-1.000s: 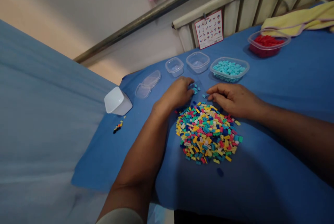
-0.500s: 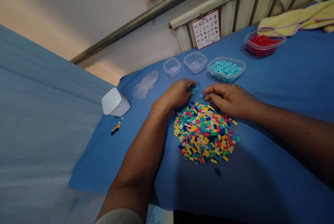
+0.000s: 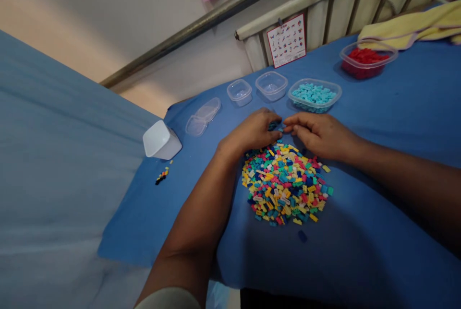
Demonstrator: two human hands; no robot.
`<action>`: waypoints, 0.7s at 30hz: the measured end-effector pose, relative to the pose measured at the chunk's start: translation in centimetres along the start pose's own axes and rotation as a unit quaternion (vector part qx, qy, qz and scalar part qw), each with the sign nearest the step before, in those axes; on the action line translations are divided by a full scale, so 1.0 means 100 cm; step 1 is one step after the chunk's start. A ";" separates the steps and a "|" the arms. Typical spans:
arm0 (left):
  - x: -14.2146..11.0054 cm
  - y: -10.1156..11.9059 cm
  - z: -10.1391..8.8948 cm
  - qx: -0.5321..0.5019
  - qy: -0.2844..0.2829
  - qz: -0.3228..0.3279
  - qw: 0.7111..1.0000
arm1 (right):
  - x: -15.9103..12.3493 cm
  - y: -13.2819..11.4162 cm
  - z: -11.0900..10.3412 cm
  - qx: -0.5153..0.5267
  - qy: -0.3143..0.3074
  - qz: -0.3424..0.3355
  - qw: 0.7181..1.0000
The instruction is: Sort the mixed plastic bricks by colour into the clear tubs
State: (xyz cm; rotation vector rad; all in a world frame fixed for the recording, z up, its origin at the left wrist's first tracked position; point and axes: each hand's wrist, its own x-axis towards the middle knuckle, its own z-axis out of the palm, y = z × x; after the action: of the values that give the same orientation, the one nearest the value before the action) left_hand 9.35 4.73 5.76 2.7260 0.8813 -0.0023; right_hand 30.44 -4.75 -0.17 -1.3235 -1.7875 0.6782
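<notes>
A heap of small toy building bricks [image 3: 284,186] in mixed colours lies on the blue cloth. Just beyond it, my left hand [image 3: 260,129] curves over a few teal bricks [image 3: 274,125], its thumb and fingers apart; part of this small group is hidden beneath the fingers. My right hand [image 3: 322,136] comes in from the right with its fingers stretched toward the left fingertips. The two hands nearly meet above the heap's far edge. Whether a brick sits at the right fingertips is too small to tell.
Beyond the hands stand two clear tubs [image 3: 272,86], a tub of light-blue bricks [image 3: 314,95] and a tub of red bricks [image 3: 368,59]. Clear lids [image 3: 203,117], a white container [image 3: 162,140] and a few loose pieces [image 3: 162,176] are at left. A picture card [image 3: 287,41] leans behind.
My left hand has shifted right, and the teal bricks under it have moved along. The gap between the two hands has narrowed. My right hand has barely moved.
</notes>
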 end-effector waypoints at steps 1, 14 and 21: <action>0.001 0.002 0.001 0.001 0.006 -0.002 1.000 | 0.000 0.001 0.000 0.006 0.010 0.012 1.000; -0.002 0.005 -0.002 0.014 0.022 -0.052 0.998 | -0.001 -0.002 0.000 0.033 0.012 0.032 0.999; -0.004 0.000 -0.004 -0.040 0.029 -0.071 0.996 | 0.001 -0.007 -0.002 0.034 0.004 0.052 0.998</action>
State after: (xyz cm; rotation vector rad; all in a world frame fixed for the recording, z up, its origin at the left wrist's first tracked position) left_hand 8.95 4.64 6.18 2.5962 1.0669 0.0819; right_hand 30.19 -4.92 0.51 -1.3792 -1.6835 0.7809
